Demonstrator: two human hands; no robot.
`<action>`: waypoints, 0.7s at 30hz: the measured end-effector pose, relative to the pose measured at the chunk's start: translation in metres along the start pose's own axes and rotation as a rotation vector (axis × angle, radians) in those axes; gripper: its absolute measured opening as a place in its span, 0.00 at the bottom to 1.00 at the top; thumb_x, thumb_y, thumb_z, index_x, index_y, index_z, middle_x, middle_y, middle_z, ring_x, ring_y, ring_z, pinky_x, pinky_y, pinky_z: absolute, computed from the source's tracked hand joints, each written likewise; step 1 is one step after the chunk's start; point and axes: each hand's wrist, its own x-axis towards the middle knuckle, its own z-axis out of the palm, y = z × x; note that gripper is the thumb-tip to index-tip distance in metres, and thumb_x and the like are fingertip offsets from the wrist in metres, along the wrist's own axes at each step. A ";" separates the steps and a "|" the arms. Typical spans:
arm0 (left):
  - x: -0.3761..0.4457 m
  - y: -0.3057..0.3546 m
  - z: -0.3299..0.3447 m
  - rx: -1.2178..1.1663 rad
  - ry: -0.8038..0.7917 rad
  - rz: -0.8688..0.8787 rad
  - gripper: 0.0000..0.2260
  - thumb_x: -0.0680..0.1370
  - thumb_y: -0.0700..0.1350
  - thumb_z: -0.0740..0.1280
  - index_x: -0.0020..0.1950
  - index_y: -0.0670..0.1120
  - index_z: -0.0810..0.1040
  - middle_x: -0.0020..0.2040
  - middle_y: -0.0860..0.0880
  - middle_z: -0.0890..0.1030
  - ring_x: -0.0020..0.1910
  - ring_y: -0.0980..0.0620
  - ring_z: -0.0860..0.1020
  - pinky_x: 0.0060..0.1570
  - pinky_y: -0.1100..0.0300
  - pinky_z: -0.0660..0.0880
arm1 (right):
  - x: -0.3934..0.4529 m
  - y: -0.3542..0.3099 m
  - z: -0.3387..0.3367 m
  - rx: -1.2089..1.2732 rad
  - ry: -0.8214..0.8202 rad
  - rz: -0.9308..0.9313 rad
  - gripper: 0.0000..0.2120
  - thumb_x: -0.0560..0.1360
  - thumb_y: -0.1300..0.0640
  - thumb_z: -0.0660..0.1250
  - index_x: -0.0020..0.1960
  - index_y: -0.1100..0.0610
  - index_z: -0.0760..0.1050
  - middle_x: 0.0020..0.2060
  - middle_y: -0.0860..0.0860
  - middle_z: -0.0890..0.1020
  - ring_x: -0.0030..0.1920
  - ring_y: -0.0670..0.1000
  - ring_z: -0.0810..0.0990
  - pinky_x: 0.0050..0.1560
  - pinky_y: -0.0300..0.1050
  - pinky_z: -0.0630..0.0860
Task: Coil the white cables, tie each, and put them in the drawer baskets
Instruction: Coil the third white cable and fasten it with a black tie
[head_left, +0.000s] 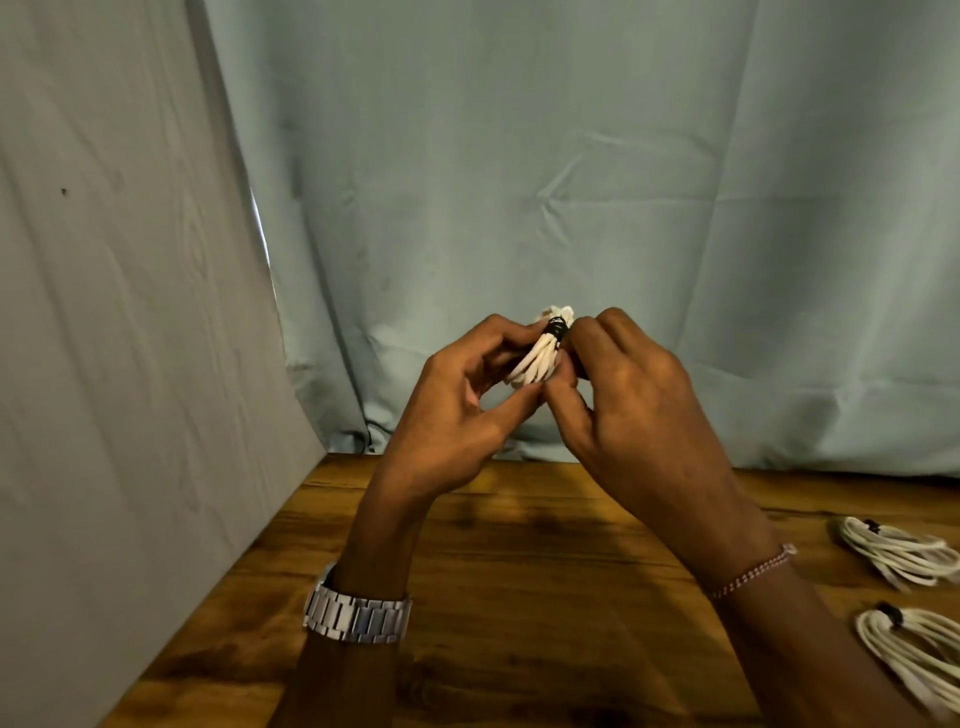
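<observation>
Coiled white cable (537, 358) held up above the wooden table (519, 561), between both hands, against the pale curtain (571, 182); black tie (555, 328) wound near its upper end; likely light, soft, springy, loops apt to splay, so best gripped at the tie; left hand (457, 410) curled, fingertips pinching the loops from the left; right hand (628, 395) curled, pinching at the tie; two tied coils (898, 558) lying at far right; drawer baskets not in view
</observation>
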 end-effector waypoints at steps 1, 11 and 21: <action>0.000 0.000 -0.001 0.014 0.001 0.001 0.16 0.77 0.33 0.71 0.64 0.39 0.78 0.60 0.47 0.83 0.62 0.51 0.80 0.64 0.51 0.77 | 0.000 0.002 0.001 0.002 -0.005 -0.003 0.13 0.82 0.53 0.59 0.57 0.60 0.76 0.45 0.50 0.73 0.38 0.45 0.69 0.38 0.31 0.64; -0.001 0.001 0.001 0.027 0.021 -0.050 0.16 0.78 0.38 0.70 0.66 0.43 0.80 0.59 0.49 0.84 0.57 0.55 0.83 0.56 0.57 0.80 | 0.005 0.025 -0.002 0.033 -0.033 -0.219 0.07 0.80 0.53 0.60 0.44 0.54 0.69 0.37 0.46 0.69 0.35 0.47 0.65 0.37 0.38 0.60; -0.003 0.006 -0.001 0.150 -0.015 -0.030 0.14 0.79 0.39 0.70 0.65 0.44 0.81 0.52 0.51 0.86 0.50 0.58 0.85 0.49 0.63 0.80 | 0.004 0.026 -0.001 -0.035 -0.096 -0.299 0.06 0.79 0.56 0.62 0.45 0.57 0.72 0.38 0.51 0.73 0.35 0.48 0.67 0.39 0.39 0.60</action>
